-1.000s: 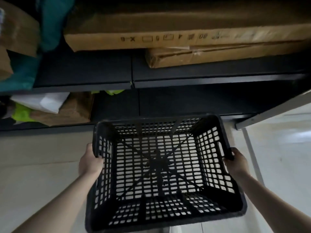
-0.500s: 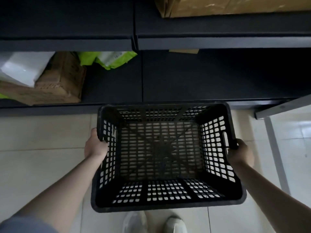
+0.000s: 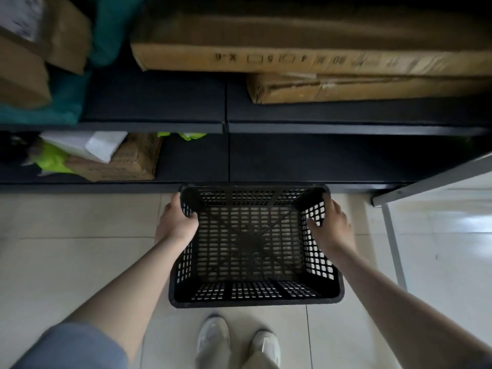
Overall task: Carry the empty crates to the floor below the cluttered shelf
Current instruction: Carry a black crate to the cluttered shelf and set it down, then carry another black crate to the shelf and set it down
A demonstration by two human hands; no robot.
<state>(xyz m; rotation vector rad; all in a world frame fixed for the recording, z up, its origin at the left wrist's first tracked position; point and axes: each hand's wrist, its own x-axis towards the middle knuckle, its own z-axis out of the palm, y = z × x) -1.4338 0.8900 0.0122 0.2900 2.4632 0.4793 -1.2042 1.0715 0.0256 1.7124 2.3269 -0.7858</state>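
An empty black perforated plastic crate (image 3: 255, 291) sits low over the pale tiled floor (image 3: 80, 262), its far rim right at the front edge of the dark shelf unit (image 3: 292, 161). My left hand (image 3: 177, 222) grips the crate's left wall near the far corner, fingers hooked over the rim. On the opposite side, my right hand (image 3: 331, 222) holds the right wall, thumb inside the crate. Whether the crate rests on the floor I cannot tell. Nothing lies inside it.
The shelves hold long cardboard boxes (image 3: 306, 59), a second flat box (image 3: 359, 87), brown cartons (image 3: 133, 161), teal fabric (image 3: 66, 102), and white and yellow-green bags (image 3: 53, 161). A grey metal leg (image 3: 394, 243) stands at the right. My two white shoes (image 3: 237, 342) are just behind the crate.
The crate has gone down and forward toward the shelf's foot. Both hands have slid along the side walls to the far corners.
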